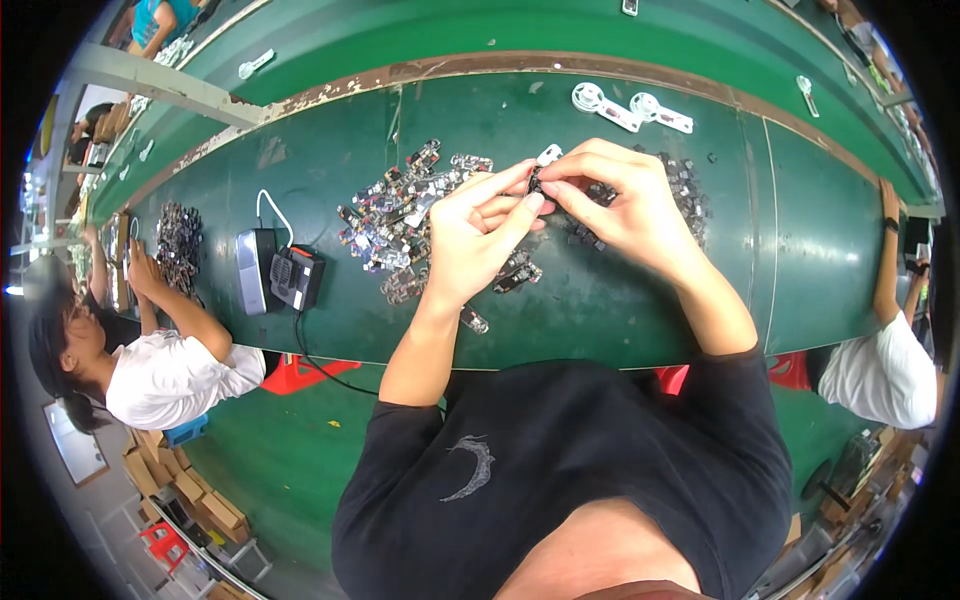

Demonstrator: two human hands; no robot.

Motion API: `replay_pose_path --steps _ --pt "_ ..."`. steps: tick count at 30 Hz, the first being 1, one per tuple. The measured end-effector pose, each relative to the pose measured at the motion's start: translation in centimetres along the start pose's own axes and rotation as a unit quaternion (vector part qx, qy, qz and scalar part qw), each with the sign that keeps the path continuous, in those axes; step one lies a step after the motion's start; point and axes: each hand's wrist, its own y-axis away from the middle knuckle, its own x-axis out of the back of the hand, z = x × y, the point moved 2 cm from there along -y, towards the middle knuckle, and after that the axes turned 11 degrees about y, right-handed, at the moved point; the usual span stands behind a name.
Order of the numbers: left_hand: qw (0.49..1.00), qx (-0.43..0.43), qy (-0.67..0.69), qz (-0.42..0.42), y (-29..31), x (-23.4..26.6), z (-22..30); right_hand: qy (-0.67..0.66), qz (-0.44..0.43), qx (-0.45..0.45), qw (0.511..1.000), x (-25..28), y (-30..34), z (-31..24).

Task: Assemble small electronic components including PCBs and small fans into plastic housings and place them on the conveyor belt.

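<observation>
My left hand [468,238] and my right hand [628,205] meet over the middle of the bench. Between their fingertips is a small dark piece [535,181], perhaps a circuit board; fingers cover most of it. The left thumb and fingers grip it from the left, while the right thumb and forefinger pinch at its right side. Just beyond the fingertips shows a white piece [549,155]; whether it is held, I cannot tell. Populated circuit boards [400,215] lie heaped around my left hand. Small black parts [690,190] are scattered behind and beside my right hand.
Two white fan-shaped housings [605,106] lie near the bench's far ledge. On the left stand a grey-and-black box [257,270] and a black device [297,278], with cables. Beyond the ledge runs a green belt [450,45]. Co-workers sit at left [180,375] and right [880,370].
</observation>
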Motion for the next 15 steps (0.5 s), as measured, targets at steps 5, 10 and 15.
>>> replay_pose_path --steps 5,10,15 --pt "0.998 -0.02 -0.051 0.022 0.1 -0.2 0.0 0.018 0.009 0.017 1.0 -0.4 0.2 -0.3" --pt "0.993 -0.054 -0.088 0.05 0.0 -0.6 0.0 0.02 0.064 0.002 0.998 -1.6 0.7 -0.1" --pt "0.996 -0.029 -0.011 0.08 -0.1 0.4 -1.2 0.086 0.009 -0.027 0.996 -1.8 0.9 -1.1"
